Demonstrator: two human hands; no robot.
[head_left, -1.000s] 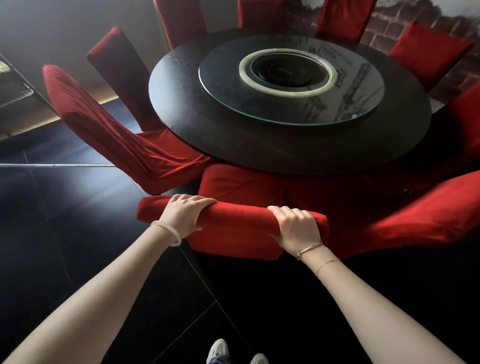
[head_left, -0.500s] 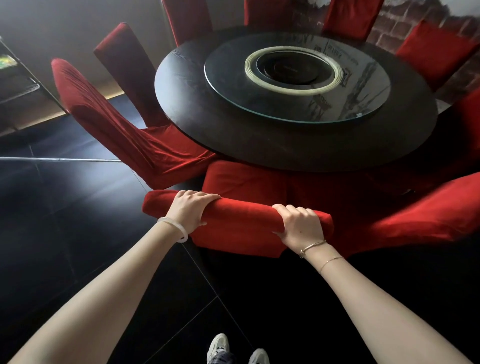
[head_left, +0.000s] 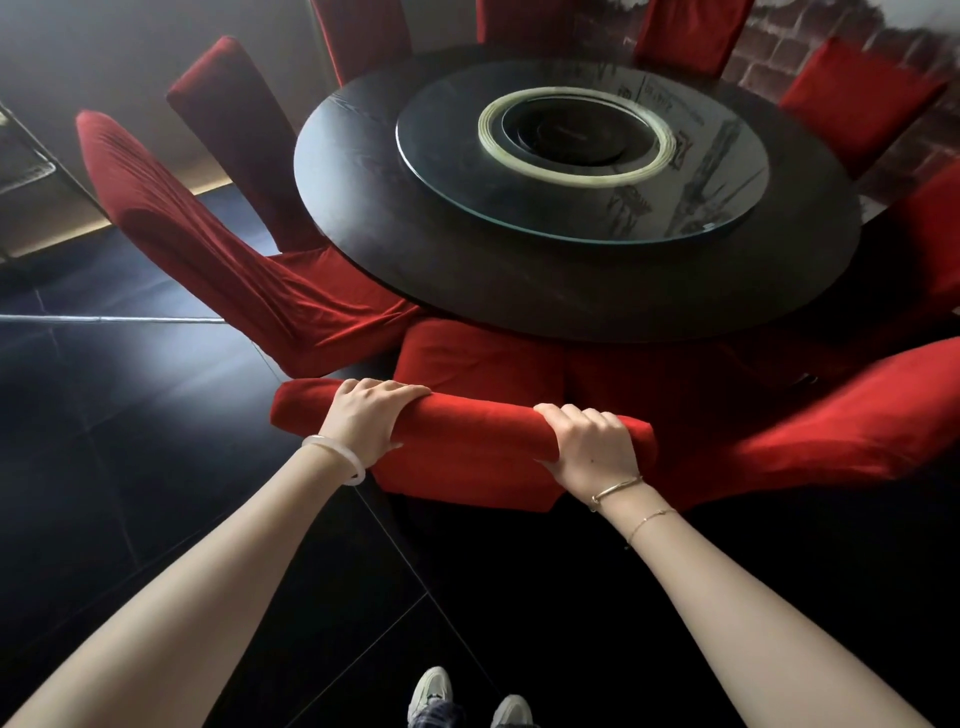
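Note:
A chair in a red fabric cover (head_left: 467, 431) stands right in front of me, its seat partly under the round dark table (head_left: 467, 270). My left hand (head_left: 366, 418) grips the top of the chair's backrest near its left end. My right hand (head_left: 592, 447) grips the same top edge near its right end. The fingers of both hands curl over the far side of the backrest. A glass turntable (head_left: 701, 171) lies on the middle of the table.
Several more red-covered chairs ring the table: one leans at the left (head_left: 197, 249), one is close on the right (head_left: 831, 421). The floor is dark glossy tile (head_left: 130, 467). A brick wall (head_left: 810, 26) is at the back right. My shoes (head_left: 467, 701) show at the bottom.
The chair and both hands sit slightly closer to the table than a second ago, with the seat a bit further under the edge. My grip is unchanged.

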